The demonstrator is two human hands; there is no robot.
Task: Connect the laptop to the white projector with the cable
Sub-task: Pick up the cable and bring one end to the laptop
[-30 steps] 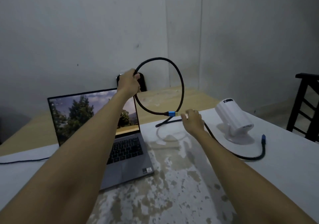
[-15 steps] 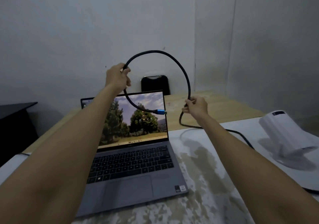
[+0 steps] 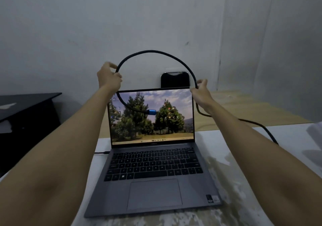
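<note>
The open laptop (image 3: 153,164) sits on the table (image 3: 271,156), straight ahead. Above its screen the cable (image 3: 156,52) arcs between the left hand (image 3: 108,77) and the right hand (image 3: 200,91); its plug (image 3: 152,112) hangs before the screen. Behind the laptop stands a chair back (image 3: 174,79). A stand (image 3: 26,107) lies left (off the table), the projector (image 3: 315,131) at the right edge
</note>
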